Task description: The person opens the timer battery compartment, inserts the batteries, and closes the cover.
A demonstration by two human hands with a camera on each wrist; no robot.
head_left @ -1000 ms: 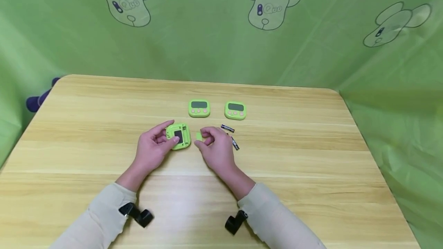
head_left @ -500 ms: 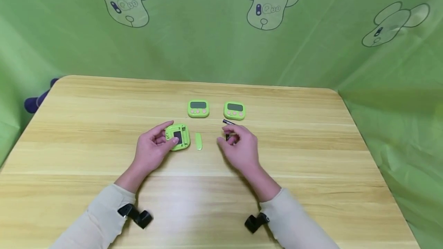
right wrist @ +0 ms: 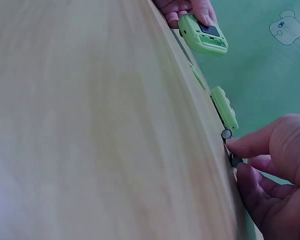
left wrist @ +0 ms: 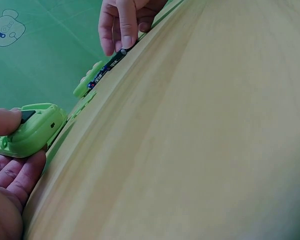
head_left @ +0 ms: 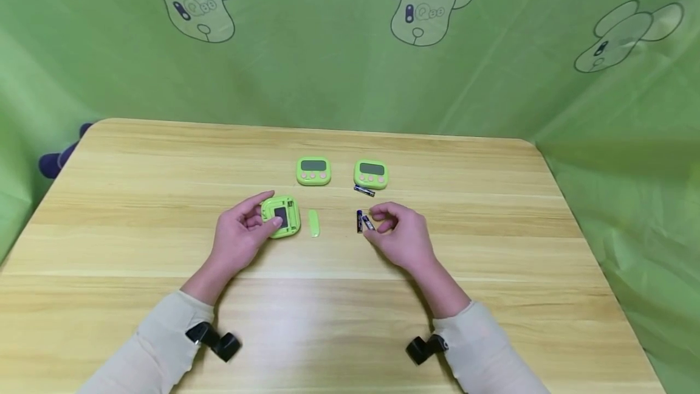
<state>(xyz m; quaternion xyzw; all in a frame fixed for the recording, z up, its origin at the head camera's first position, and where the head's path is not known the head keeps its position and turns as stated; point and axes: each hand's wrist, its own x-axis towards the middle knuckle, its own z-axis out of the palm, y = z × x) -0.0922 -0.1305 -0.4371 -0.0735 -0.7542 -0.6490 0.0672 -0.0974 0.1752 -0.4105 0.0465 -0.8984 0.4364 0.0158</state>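
My left hand (head_left: 243, 233) holds a light green digital timer (head_left: 291, 216), back side up, its battery slot uncovered and the thumb on its dark back patch. Just right of it, the slim green battery cover (head_left: 314, 223) lies on the table. My right hand (head_left: 401, 233) is at two small dark batteries lying side by side. Its thumb and fingers pinch the right-hand battery (head_left: 368, 222), seen dark between the fingertips in the right wrist view. The other battery (head_left: 359, 221) lies close beside it. A third battery (head_left: 364, 191) lies farther back.
Two more green timers, a left one (head_left: 313, 171) and a right one (head_left: 371, 174), lie screen up behind the hands. The third battery is against the right one's front edge. A green printed curtain (head_left: 328, 90) hangs behind the wooden table (head_left: 164, 169).
My right hand has let go of the battery cover, leaving it on the table, and moved right to the batteries. The batteries have shifted and now lie differently. The left hand stays still.
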